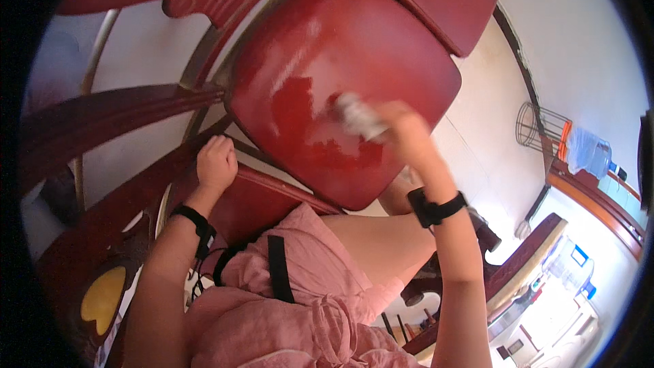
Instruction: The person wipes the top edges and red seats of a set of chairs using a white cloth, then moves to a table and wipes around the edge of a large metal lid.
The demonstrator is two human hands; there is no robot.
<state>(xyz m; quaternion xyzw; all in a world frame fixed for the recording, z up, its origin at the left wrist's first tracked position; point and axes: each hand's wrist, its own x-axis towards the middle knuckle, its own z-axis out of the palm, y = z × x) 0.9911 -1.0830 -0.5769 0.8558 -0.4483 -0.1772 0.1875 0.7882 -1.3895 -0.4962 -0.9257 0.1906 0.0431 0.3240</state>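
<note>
A dark red wooden chair seat (381, 48) with a glossy top lies in front of me; pale reflections and a darker, shinier patch show on its middle. Over that patch my right hand (402, 129) is closed around a grey-white object (361, 117). Motion smears this object, so its kind is unclear, and I cannot tell whether it touches the seat. My left hand (216, 163) is curled into a fist at the seat's left, by the edge of the chair under me. Nothing shows in its fingers. Both wrists wear black bands.
Another red seat (443, 0) adjoins at the far right. Curved chair frames (116, 116) crowd the left. On the right are a wire basket (538, 126), a clear blue water jug (589, 152) and a second jug (571, 266). My bare leg (375, 245) is close to the seat.
</note>
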